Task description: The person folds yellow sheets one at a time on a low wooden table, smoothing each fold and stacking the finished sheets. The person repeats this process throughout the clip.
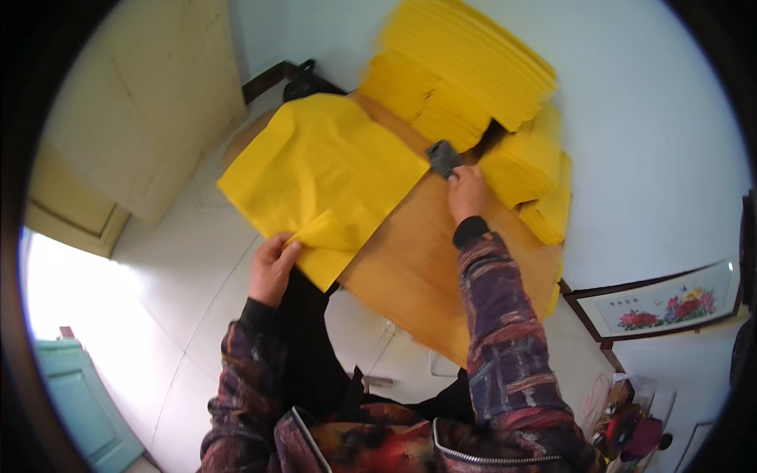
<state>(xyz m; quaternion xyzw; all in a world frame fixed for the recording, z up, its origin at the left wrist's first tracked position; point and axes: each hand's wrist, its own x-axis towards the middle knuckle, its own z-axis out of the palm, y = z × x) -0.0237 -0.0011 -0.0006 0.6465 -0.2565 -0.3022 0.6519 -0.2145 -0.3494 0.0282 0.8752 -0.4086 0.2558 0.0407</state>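
Your L hand [270, 270] has thumb & fingers pinched on the near edge of the yellow sheet [315, 162], w/ a fold raised there; sheet's partly over the worktop [418, 268]. Step in hand looks like positioning it. Nr its R corner, a dk grey block [444, 159] is in your R hand [467, 195], fingers closed round it. Yellow stacks [481, 67] beyond. Next move prob. calls for a firm L pinch & flat sheet.

looks like a homey workroom, framed flower picture [667, 306] right of the right hand [467, 194], yellow stacks [469, 65] beyond that hand
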